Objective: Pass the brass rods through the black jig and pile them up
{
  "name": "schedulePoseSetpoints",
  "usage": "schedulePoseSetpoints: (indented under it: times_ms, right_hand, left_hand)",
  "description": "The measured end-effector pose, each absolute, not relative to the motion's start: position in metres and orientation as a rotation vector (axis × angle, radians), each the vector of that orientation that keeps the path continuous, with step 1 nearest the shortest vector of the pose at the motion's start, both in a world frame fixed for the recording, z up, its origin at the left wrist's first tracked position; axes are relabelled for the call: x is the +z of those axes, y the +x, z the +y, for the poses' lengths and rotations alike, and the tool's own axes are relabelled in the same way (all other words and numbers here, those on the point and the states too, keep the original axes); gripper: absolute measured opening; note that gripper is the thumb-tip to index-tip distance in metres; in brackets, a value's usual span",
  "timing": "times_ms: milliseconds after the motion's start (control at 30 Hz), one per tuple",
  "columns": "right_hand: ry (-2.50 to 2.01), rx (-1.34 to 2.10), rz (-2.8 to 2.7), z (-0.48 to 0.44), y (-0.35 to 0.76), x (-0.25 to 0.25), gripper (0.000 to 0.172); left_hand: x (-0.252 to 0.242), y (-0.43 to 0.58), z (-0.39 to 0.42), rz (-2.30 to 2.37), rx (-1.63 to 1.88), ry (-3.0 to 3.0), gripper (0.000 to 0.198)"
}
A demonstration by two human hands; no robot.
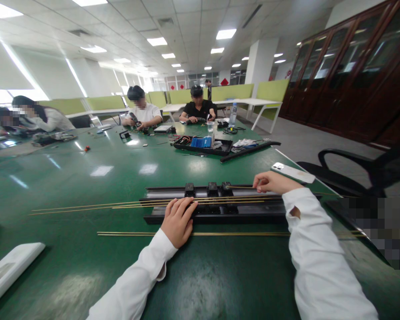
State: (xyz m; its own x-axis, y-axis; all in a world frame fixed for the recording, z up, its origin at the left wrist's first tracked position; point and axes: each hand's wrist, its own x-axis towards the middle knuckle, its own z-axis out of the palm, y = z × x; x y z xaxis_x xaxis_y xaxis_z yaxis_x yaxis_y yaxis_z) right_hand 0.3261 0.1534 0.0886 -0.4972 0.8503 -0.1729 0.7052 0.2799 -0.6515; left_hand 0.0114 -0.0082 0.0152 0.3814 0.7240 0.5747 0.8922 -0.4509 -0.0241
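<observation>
A long black channel-shaped rail (253, 218) lies crosswise in front of me, with several small black blocks (212, 190) along its far side. Over it run thin brass rods (86, 208), extending far to the left. My left hand (178, 221) rests on the near side of the rail, fingers stretched out across the rods. At the right end of the rail, my right hand (272, 182) pinches a thin brass rod (242, 187) that reaches left to the rightmost block. Nearer to me, two more brass rods (130, 234) lie parallel on the table, passing under my left wrist.
A white phone (295, 172) lies beyond my right hand. Farther back on the green table (120, 178) are a black tray (186, 148) of blue parts, a curved black strip (250, 151) and a water bottle (233, 114). A white object (13, 273) sits front left. Several people work across the table.
</observation>
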Motion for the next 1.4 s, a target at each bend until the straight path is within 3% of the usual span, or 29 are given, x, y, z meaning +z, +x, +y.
schedulePoseSetpoints:
  times_ms: [500, 900, 1067, 1400]
  right_hand:
    - [-1.461, 0.84, -2.358, 0.136, 0.322, 0.113, 0.007]
    - [-1.399, 0.17, -2.503, 0.083, 0.251, 0.142, 0.021]
    - [-1.316, -0.021, -2.572, 0.046, 0.203, 0.133, 0.025]
    - [-1.206, 0.013, -2.584, -0.001, 0.157, 0.105, 0.024]
  left_hand:
    - [0.016, 0.013, -0.009, -1.426, -0.686, -2.315, 0.051]
    - [0.016, 0.019, -0.011, -1.354, -0.887, -2.193, 0.049]
    - [0.023, 0.028, -0.019, -1.306, -1.047, -2.042, 0.059]
    - [0.015, 0.028, -0.023, -1.363, -1.159, -2.145, 0.062]
